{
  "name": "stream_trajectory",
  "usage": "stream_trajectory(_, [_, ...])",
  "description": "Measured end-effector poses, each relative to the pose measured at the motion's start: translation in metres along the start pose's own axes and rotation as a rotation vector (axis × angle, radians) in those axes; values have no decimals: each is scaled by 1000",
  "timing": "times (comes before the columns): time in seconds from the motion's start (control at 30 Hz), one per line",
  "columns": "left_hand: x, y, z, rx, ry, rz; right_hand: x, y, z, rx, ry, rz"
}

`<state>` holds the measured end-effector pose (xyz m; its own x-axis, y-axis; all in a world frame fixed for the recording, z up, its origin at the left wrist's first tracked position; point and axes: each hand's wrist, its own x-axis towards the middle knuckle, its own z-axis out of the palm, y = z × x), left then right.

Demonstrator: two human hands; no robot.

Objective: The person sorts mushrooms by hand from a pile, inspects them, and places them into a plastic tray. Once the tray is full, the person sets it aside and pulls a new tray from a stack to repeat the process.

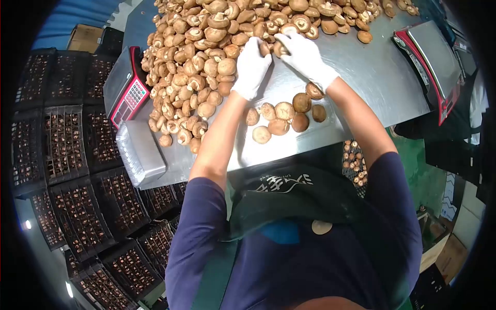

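My left hand [252, 67], in a white glove, is closed around a brown mushroom [265, 49] at the front edge of a large mushroom pile [206, 36]. Beside it, my right hand [305, 57], also gloved, has its thumb and fingers around another mushroom [279, 49]. The two hands are close together over the metal table [356, 82]. Between my forearms, several mushrooms [284, 111] lie in a loose group near the table's front edge, caps mostly up.
A red-framed scale [129, 95] and a stack of clear plastic trays [139, 150] stand at the left. Another scale [431, 57] is at the right. Black crates of mushrooms [64, 137] are stacked at far left; more mushrooms [354, 160] lie below the table edge.
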<state>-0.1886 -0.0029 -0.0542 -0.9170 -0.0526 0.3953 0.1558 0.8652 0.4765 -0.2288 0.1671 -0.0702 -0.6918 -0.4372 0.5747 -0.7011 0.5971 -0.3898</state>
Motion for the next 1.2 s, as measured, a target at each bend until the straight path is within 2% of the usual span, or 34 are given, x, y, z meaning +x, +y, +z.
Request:
stream_trajectory(0.07, [-10, -13, -14, -382, -77, -138, 6, 0, 13, -143, -120, -54])
stream_trajectory(0.13, [-17, -16, -27, -905, -117, -319, 12, 1, 20, -125, -178, -84])
stream_trajectory(0.17, [-23, -19, -35, -983, -147, -333, 11, 2, 22, -120, -241, -110])
stream_trajectory(0.27, [-34, -13, -68, -1083, -210, -398, 15, -12, -5, 153, -257, 165])
stream_trajectory(0.33, [-44, -4, -83, -1116, -258, -455, 12, -11, -25, 349, -156, 148])
stream_trajectory(0.37, [-52, 0, -88, -1112, -239, -437, 1, -9, -33, 550, -57, 173])
stream_trajectory(0.4, [-60, 7, -94, -1107, -226, -417, -7, -9, -43, 613, -31, 232])
stream_trajectory(0.47, [-74, 26, -109, -1141, -261, -440, -20, -28, -90, 920, -197, 587])
stream_trajectory(0.53, [-92, 41, -120, -1023, -302, -486, -44, -41, -110, 964, -143, 625])
stream_trajectory(0.57, [-98, 54, -128, -865, -318, -461, -55, -46, -118, 1015, -88, 649])
stream_trajectory(0.67, [-119, 50, -128, -264, -306, -54, -88, -58, -129, 903, -54, 693])
stream_trajectory(0.7, [-123, 54, -127, -230, -309, -53, -105, -51, -122, 769, -34, 667])
stream_trajectory(0.8, [-132, 47, -113, -84, -376, 18, -136, -55, -113, 651, 57, 574])
stream_trajectory(0.83, [-131, 48, -113, -86, -375, 20, -146, -52, -101, 758, 143, 582])
stream_trajectory(0.93, [-130, 51, -117, -119, -378, -25, -162, -55, -87, 730, 189, 612])
stream_trajectory(1.0, [-130, 50, -119, -57, -340, 62, -159, -59, -82, 673, 224, 592])
stream_trajectory(1.03, [-133, 47, -116, 129, -366, 118, -154, -62, -86, 413, 190, 504])
stream_trajectory(1.07, [-134, 48, -114, 129, -370, 122, -150, -61, -87, 156, 152, 408])
stream_trajectory(1.1, [-134, 49, -112, 128, -398, 121, -152, -59, -82, 257, 181, 447])
stream_trajectory(1.2, [-134, 52, -115, 129, -419, 132, -154, -60, -84, 259, 146, 489])
